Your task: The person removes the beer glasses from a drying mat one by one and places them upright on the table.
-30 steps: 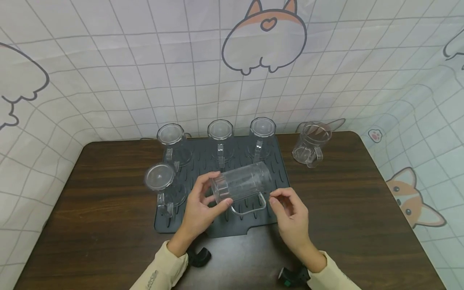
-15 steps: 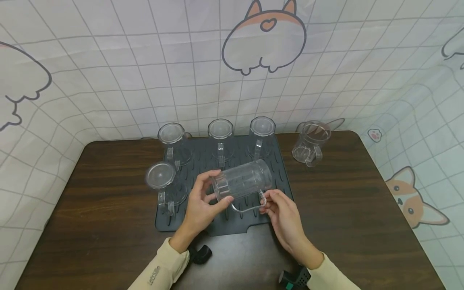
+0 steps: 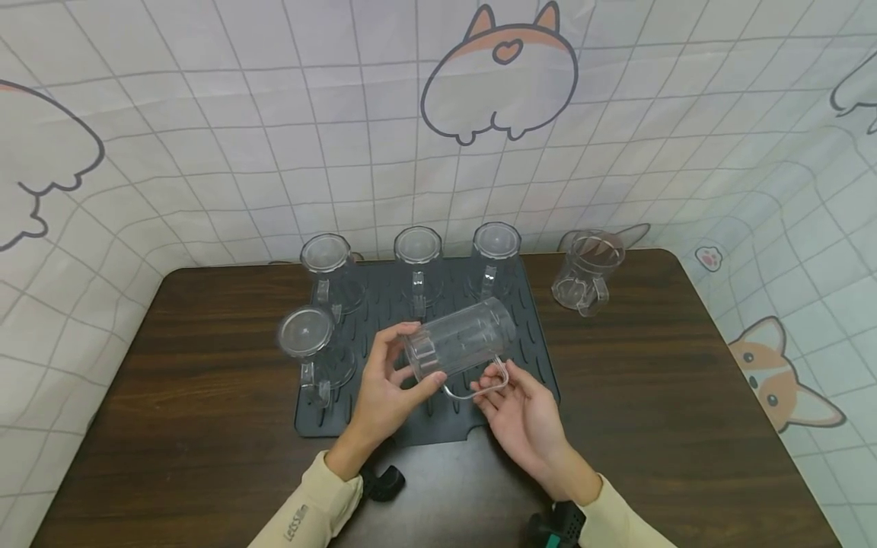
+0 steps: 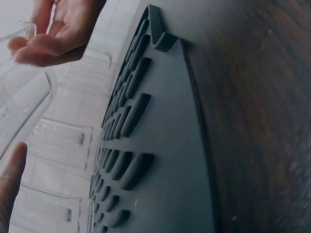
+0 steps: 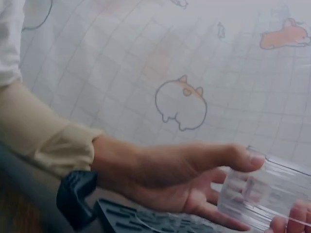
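Note:
A clear glass mug [image 3: 462,339] lies tilted on its side in the air over the dark grey drying mat [image 3: 425,434]. My left hand [image 3: 387,392] grips it round the base end, thumb on the near side and fingers behind. From below, my right hand [image 3: 524,422], palm turned up, holds the mug's handle between thumb and fingers. In the left wrist view the right hand's fingers [image 4: 46,48] are at the handle. The right wrist view shows the left thumb [image 5: 250,162] along the glass wall.
Upside-down glass mugs stand along the mat's back: one left [image 3: 325,255], one middle [image 3: 418,247], one right [image 3: 496,243]. Another inverted mug [image 3: 306,332] is on the mat's left side. An upright mug [image 3: 589,270] stands on the wooden table [image 3: 651,396], right of the mat.
My right hand has moved left to the handle, turned palm up, and taken hold of it. My left hand keeps its grip; the mug has shifted slightly and its mouth end is a little higher.

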Tool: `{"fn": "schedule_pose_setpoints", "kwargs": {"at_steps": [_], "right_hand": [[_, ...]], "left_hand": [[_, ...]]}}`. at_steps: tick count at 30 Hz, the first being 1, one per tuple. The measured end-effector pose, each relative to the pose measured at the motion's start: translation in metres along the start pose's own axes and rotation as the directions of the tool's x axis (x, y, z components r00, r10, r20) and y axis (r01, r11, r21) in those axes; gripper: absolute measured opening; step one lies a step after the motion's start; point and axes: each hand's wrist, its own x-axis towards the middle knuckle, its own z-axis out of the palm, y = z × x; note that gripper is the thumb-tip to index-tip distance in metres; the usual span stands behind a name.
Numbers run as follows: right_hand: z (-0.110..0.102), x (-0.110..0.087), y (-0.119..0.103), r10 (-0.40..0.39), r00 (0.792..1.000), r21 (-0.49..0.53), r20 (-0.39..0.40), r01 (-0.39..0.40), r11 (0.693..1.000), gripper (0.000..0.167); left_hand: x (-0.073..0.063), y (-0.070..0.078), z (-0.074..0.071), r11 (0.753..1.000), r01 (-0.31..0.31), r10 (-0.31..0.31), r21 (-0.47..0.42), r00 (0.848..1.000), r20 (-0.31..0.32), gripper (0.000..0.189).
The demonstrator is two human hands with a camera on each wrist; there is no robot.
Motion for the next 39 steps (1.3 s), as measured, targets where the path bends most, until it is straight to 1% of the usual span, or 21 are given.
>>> {"fn": "schedule_pose_setpoints", "kwargs": {"at_steps": [5,7,12,17,24,30,34,39], "right_hand": [[0.003,0.001,0.002,0.020,0.999,0.121,-0.032,-0.016,0.993,0.038],[0.005,0.001,0.002,0.021,0.999,0.146,-0.050,-0.013,0.989,0.038],[0.006,-0.001,0.002,0.021,0.998,0.174,-0.064,-0.010,0.985,0.038],[0.007,-0.003,0.000,0.016,0.999,0.181,-0.051,-0.007,0.983,0.039],[0.007,-0.005,-0.003,0.011,1.000,0.220,0.026,-0.017,0.975,0.038],[0.008,-0.006,-0.004,0.005,0.997,0.226,0.076,-0.022,0.974,0.035],[0.008,-0.006,-0.006,-0.020,0.993,0.198,0.120,-0.004,0.980,0.036],[0.007,-0.007,-0.010,-0.054,0.983,0.182,0.175,0.021,0.983,0.037]], "left_hand": [[-0.002,-0.001,0.003,1.000,0.014,-0.014,-0.010,1.000,0.012,0.070],[-0.003,-0.002,0.004,1.000,0.014,-0.014,-0.003,1.000,0.014,0.070],[-0.004,-0.002,0.004,0.999,0.022,-0.022,0.025,1.000,0.022,0.069],[-0.003,0.000,0.004,0.998,0.032,-0.034,0.047,0.999,0.039,0.070],[-0.002,0.001,0.004,0.998,0.045,-0.047,0.045,0.998,0.046,0.070],[-0.002,0.003,0.002,0.998,0.037,-0.039,0.046,0.998,0.046,0.070],[-0.001,0.004,0.000,0.996,0.009,-0.014,0.090,0.999,0.052,0.072],[0.000,0.009,-0.003,0.982,-0.018,0.006,0.191,0.998,0.065,0.074]]}}
